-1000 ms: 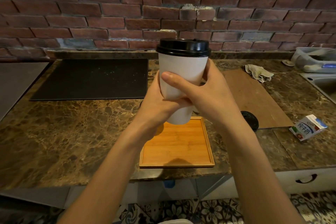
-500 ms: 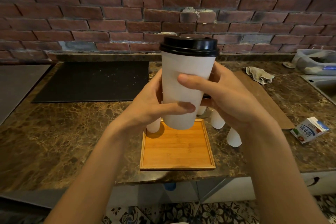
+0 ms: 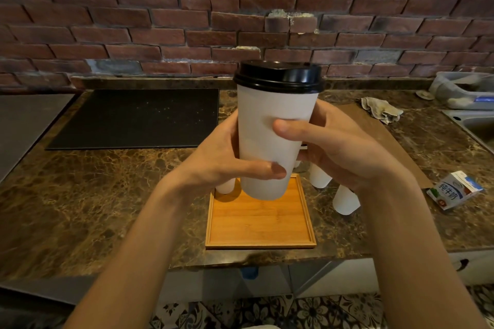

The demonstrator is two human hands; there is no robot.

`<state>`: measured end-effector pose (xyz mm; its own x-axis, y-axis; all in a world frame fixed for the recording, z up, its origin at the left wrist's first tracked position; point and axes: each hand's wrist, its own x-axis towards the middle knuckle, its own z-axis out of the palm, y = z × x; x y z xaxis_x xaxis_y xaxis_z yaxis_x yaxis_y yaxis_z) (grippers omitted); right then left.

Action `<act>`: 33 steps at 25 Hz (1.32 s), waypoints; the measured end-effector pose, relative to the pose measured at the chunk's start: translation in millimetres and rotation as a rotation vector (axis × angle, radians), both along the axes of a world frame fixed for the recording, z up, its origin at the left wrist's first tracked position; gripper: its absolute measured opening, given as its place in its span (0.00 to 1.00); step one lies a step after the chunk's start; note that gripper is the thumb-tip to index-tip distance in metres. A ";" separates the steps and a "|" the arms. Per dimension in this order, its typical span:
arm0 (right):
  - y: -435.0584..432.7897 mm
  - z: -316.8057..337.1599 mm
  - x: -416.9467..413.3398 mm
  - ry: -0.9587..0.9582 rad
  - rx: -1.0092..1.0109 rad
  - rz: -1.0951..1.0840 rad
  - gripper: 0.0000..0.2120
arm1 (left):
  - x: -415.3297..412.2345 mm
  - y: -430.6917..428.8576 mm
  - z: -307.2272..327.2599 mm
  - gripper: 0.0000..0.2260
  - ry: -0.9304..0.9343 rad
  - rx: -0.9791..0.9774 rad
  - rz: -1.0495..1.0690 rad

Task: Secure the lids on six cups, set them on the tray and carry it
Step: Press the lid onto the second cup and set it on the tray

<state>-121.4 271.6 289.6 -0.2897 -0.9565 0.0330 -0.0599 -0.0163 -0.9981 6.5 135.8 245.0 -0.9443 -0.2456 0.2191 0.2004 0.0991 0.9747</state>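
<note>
Cup point(image 3: 270, 141): white paper with a black lid point(image 3: 278, 76) on top, held upright in the air over the far end of the tray point(image 3: 260, 224).
Left hand point(image 3: 222, 160): grips the cup low down, thumb across the front.
Tray: wooden, flat on the counter point(image 3: 80, 195).
Right hand point(image 3: 342, 149): grips the cup higher up.
More cups point(image 3: 346, 201): stand just right of the tray.
Milk carton point(image 3: 454, 192): lies far right.
</note>
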 end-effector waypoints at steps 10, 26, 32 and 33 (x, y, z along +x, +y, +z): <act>-1.1 12.2 14.0 0.196 -0.051 -0.188 0.37 | -5.9 9.9 7.7 0.33 0.115 -0.054 0.253; -11.3 3.1 21.5 0.274 -0.122 -0.392 0.37 | -9.4 15.2 14.1 0.36 0.105 -0.101 0.325; -5.7 9.2 13.2 0.176 -0.152 -0.258 0.36 | -5.3 8.5 17.8 0.36 0.087 -0.091 0.223; -4.9 9.2 10.9 0.168 -0.144 -0.228 0.34 | -4.4 8.2 18.5 0.35 0.090 -0.084 0.199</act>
<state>-110.5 266.8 298.8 -0.4754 -0.8493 0.2294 -0.2425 -0.1241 -0.9622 2.1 144.0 263.5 -0.8550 -0.4020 0.3276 0.2542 0.2257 0.9404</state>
